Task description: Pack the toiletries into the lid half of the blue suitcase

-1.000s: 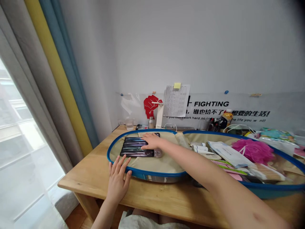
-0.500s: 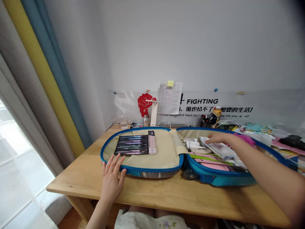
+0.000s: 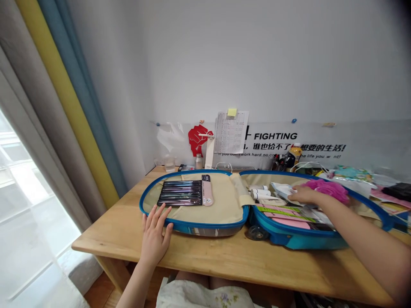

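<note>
A blue suitcase lies open on the wooden desk [image 3: 224, 265]. Its left half [image 3: 221, 214] has a beige lining and holds a black pack of toothbrushes [image 3: 181, 193]. My left hand [image 3: 156, 234] rests flat on the desk with fingers spread, fingertips touching the blue rim of that half. My right hand [image 3: 303, 195] reaches into the right half [image 3: 305, 239], resting palm down on a white packet [image 3: 284, 189] among the packed items, next to a pink bath sponge [image 3: 327, 190]. White tubes [image 3: 261, 193] lie just left of that hand.
Curtains in grey, yellow and blue [image 3: 64, 107] hang at the left by a bright window. Along the wall stand a glass [image 3: 169, 163], a small bottle [image 3: 199, 161], a paper sheet [image 3: 231, 132] and a yellow-capped bottle [image 3: 293, 156]. Clutter [image 3: 385, 188] covers the desk's right end.
My right hand left the toothbrush pack in the left half and moved across into the right half, settling on the white packet. The left hand stayed at the rim.
</note>
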`<move>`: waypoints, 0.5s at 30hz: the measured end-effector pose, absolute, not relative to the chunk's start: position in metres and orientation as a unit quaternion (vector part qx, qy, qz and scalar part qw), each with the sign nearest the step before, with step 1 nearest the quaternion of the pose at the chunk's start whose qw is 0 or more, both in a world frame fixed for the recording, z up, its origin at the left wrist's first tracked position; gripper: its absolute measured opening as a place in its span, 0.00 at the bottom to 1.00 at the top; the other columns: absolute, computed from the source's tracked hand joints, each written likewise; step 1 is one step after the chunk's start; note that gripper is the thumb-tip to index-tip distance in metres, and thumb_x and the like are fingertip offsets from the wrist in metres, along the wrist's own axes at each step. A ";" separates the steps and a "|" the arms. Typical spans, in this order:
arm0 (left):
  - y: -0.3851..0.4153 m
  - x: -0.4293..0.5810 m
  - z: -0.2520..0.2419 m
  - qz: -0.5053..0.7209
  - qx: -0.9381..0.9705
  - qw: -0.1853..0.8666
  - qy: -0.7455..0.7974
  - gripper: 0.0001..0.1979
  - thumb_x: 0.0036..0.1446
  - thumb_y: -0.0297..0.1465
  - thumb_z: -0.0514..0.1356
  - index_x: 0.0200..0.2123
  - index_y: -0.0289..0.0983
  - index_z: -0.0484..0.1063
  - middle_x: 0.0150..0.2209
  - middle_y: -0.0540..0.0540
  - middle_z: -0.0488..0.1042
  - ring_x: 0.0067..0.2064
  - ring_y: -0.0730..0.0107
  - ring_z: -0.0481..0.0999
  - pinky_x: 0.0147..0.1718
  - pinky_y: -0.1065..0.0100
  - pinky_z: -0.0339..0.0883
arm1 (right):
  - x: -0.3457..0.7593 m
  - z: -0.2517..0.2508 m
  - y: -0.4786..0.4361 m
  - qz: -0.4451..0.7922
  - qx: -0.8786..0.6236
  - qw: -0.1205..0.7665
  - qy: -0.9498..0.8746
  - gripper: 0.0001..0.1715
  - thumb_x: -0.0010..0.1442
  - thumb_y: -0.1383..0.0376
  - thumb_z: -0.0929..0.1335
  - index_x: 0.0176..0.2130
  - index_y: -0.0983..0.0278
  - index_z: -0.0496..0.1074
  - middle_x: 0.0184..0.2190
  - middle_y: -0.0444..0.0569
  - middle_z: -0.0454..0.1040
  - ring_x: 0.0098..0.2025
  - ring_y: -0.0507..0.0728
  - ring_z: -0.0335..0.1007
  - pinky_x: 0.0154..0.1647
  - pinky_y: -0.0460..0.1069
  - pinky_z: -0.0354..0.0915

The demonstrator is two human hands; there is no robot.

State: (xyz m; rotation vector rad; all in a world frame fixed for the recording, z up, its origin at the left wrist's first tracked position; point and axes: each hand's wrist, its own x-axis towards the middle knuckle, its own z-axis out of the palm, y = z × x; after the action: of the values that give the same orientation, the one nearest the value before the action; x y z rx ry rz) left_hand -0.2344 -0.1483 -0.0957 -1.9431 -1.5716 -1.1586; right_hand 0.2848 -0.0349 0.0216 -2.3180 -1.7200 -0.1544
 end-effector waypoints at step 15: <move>-0.147 -0.234 -0.096 -0.412 -0.696 0.197 -0.554 0.22 0.65 0.33 0.50 0.61 0.42 0.62 0.62 0.42 0.66 0.67 0.57 0.55 0.65 0.49 0.38 | 0.154 0.083 -0.049 0.102 -0.571 0.187 -0.793 0.27 0.55 0.56 0.66 0.54 0.57 0.71 0.56 0.51 0.69 0.54 0.62 0.67 0.53 0.53 0.64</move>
State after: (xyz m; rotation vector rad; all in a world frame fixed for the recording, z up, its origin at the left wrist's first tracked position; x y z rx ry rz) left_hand -0.2338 -0.1475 -0.0958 -1.9503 -1.5506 -1.1537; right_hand 0.1541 -0.0495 0.0829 -1.6083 -2.2322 0.2876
